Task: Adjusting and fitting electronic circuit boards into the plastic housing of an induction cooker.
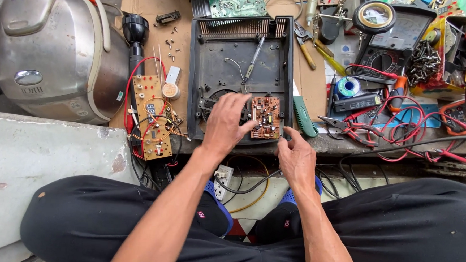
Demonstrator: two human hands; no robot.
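Note:
A black plastic appliance base point(240, 73) lies opened on the workbench. Inside its near right corner sits a small brown circuit board point(266, 117). My left hand point(226, 121) rests on the base's near edge, its fingertips touching the left side of that board. At the base's near right corner, my right hand point(296, 157) has its fingers curled by the rim, just below the board; whether it grips a wire I cannot tell. A screwdriver point(254, 59) lies inside the base.
A longer control board point(152, 116) with red and white wires lies to the left. A silver rice cooker point(54, 52) stands far left. Pliers point(349, 129), a multimeter point(394, 41), a solder spool point(348, 87), screws and red leads crowd the right. A power strip point(223, 181) sits below.

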